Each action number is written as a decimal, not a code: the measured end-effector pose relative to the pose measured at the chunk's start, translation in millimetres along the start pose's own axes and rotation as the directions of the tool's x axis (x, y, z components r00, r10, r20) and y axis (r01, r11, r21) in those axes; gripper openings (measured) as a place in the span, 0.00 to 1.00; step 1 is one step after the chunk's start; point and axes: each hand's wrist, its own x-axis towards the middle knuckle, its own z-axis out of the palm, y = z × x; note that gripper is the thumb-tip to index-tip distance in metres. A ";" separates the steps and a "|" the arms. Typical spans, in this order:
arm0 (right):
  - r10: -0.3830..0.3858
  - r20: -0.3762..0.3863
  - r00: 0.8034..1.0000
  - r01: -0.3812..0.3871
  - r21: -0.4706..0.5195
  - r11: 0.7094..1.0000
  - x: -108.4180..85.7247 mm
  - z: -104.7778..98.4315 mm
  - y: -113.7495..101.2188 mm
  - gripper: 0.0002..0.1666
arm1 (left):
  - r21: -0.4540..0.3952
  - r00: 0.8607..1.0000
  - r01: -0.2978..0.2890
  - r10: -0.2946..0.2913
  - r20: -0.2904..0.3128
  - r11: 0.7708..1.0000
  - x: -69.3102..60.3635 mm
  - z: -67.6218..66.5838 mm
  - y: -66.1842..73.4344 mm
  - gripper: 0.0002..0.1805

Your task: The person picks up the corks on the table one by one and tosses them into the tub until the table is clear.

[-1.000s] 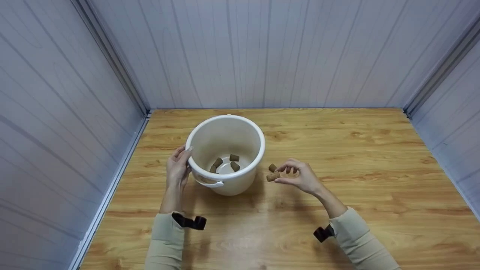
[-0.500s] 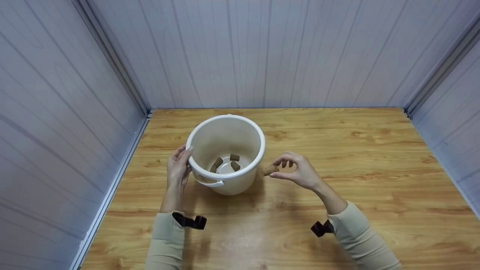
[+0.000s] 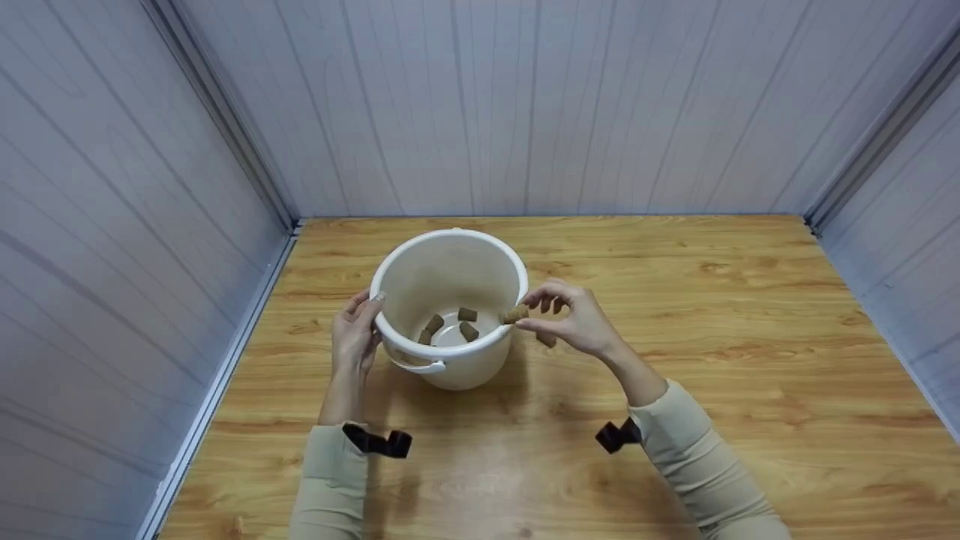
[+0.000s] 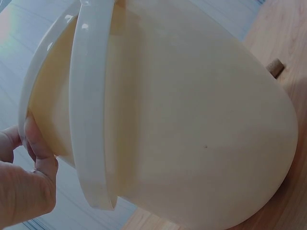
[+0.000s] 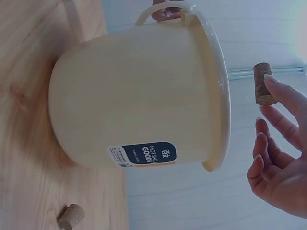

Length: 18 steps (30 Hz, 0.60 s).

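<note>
A white plastic bucket (image 3: 480, 367) stands on the wooden table, its handle (image 3: 420, 367) hanging down at the front. My left hand (image 3: 352, 334) grips the bucket's left rim, the thumb over the edge; the left wrist view shows the same hold on the rim (image 4: 23, 105). Between thumb and fingertips my right hand (image 3: 574, 319) pinches a cork (image 3: 513, 315) at the right rim. In the right wrist view that cork (image 5: 264, 84) is above the rim, apart from the bucket. Several corks (image 3: 468, 331) lie on the bucket's floor. Another cork (image 3: 546, 340) lies on the table, partly behind my right hand.
Pale panelled walls (image 3: 495, 105) enclose the wooden table (image 3: 712, 300) at the back and both sides. A dark label (image 5: 148, 152) is stuck on the bucket's side. Black wrist mounts (image 3: 386, 444) sit at both sleeves.
My right hand has lifted the cork off to the left and upward, from beside the bucket to its right rim. The left hand and the bucket have stayed in place.
</note>
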 end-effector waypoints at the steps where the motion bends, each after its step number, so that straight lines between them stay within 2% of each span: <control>1: 0.009 -0.001 1.000 -0.009 0.006 1.000 2.8 1.2 -0.8 0.13 | 0.004 1.000 0.002 -0.002 -0.001 1.000 0.2 -0.4 0.2 0.21; 3: 0.018 0.002 1.000 -0.018 0.017 1.000 7.5 2.2 -12.9 0.13 | 0.008 1.000 0.008 -0.008 -0.003 1.000 0.3 -1.0 0.6 0.22; 6: 0.007 -0.001 1.000 -0.007 0.022 1.000 15.9 5.8 -13.0 0.13 | 0.015 1.000 0.015 -0.015 -0.009 1.000 0.3 -1.5 1.5 0.22; 8: -0.010 -0.006 1.000 0.010 0.016 1.000 21.3 8.5 -11.6 0.13 | 0.013 1.000 0.019 -0.019 -0.014 1.000 0.2 -1.6 2.0 0.22; 10: -0.025 -0.015 1.000 0.026 0.013 1.000 27.0 12.5 0.7 0.13 | 0.019 1.000 0.022 -0.022 -0.016 1.000 0.1 -1.4 2.4 0.22; 18: -0.008 -0.006 1.000 0.008 -0.029 1.000 42.3 20.3 4.8 0.14 | 0.025 1.000 0.011 -0.010 -0.011 1.000 -0.2 0.5 2.0 0.22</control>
